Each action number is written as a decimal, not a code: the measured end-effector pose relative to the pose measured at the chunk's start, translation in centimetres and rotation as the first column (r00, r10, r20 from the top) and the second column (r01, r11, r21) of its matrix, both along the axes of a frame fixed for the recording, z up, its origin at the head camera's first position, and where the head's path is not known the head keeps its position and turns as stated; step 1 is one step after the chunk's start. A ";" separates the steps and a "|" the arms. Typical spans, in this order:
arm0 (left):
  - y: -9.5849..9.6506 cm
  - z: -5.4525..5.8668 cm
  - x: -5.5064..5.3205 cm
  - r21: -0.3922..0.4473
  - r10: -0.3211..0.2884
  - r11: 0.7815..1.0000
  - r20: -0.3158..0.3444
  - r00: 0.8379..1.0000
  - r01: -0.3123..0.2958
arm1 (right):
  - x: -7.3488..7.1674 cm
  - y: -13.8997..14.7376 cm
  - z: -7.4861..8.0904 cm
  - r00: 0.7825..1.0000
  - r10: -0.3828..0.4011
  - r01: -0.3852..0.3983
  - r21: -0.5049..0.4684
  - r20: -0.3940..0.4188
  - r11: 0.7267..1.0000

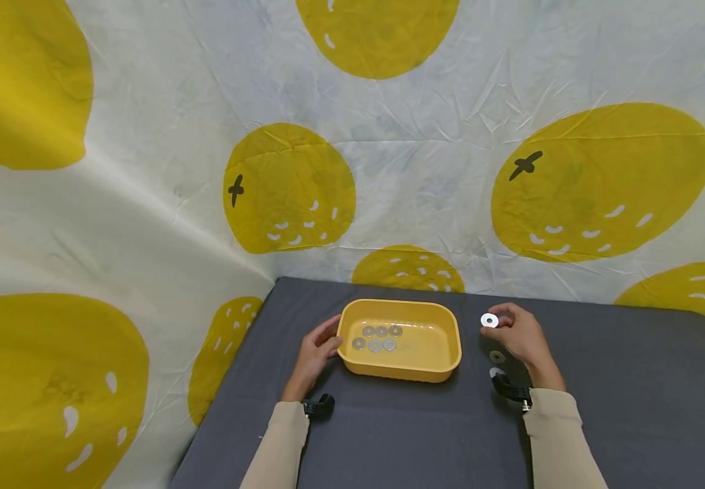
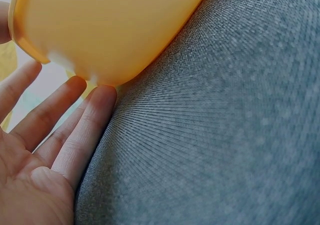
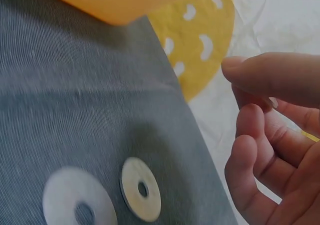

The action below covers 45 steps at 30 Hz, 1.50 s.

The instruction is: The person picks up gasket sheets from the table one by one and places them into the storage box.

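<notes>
A yellow plastic tray stands on the dark cloth, with several metal washers lying flat in its left half. My left hand holds the tray's left end, thumb at the rim and fingertips against the outer wall. Right of the tray, my right hand pinches a washer between thumb and fingers, raised above the cloth. In the right wrist view the fingers mostly hide that washer. Below this hand lie two more washers, a nearer one and a farther one.
Dark grey cloth covers the table. A white curtain with yellow fruit prints hangs behind and along the left side. Each wrist wears a black strap with a small camera.
</notes>
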State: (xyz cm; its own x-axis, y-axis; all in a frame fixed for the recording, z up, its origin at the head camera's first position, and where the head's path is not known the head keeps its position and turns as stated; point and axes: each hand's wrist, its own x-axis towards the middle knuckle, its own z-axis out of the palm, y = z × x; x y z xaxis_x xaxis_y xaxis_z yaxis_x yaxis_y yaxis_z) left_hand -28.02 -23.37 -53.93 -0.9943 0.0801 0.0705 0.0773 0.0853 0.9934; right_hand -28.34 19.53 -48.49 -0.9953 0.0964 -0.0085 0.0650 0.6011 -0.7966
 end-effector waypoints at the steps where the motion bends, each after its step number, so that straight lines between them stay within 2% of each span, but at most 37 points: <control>1: 0.0 0.0 0.0 -0.002 0.000 1.000 0.001 1.000 0.000 | -0.1 -0.2 0.1 1.000 0.002 -0.002 -0.004 -0.006 1.000; 12: 0.1 0.1 0.0 0.007 0.002 1.000 0.005 1.000 -0.002 | -0.2 -3.2 1.2 0.992 0.014 -0.014 0.003 -0.122 1.000; 16: 0.1 0.1 0.0 0.017 0.002 1.000 -0.001 1.000 -0.002 | -0.2 -4.3 1.6 0.991 0.034 -0.035 -0.009 -0.130 0.999; 22: 0.0 0.2 0.0 0.015 -0.003 1.000 0.000 1.000 0.003 | -0.3 -5.7 2.1 0.989 0.046 -0.042 0.032 -0.142 0.999; 36: 0.1 0.2 0.0 0.011 -0.005 1.000 -0.009 1.000 0.005 | -0.4 -7.6 1.9 0.962 0.135 -0.124 0.063 -0.236 0.990; 45: 0.2 0.3 0.1 0.008 0.007 1.000 0.001 1.000 -0.007 | 0.0 -9.8 1.7 0.954 0.182 -0.167 0.081 -0.237 0.983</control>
State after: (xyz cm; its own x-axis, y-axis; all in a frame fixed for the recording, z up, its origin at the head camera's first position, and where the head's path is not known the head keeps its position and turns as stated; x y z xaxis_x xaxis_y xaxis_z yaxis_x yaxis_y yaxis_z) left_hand -27.94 -23.14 -53.67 -0.9949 0.0727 0.0705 0.0761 0.0777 0.9941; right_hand -28.29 9.75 -46.80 -0.9680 -0.0859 0.2356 -0.2357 0.6325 -0.7378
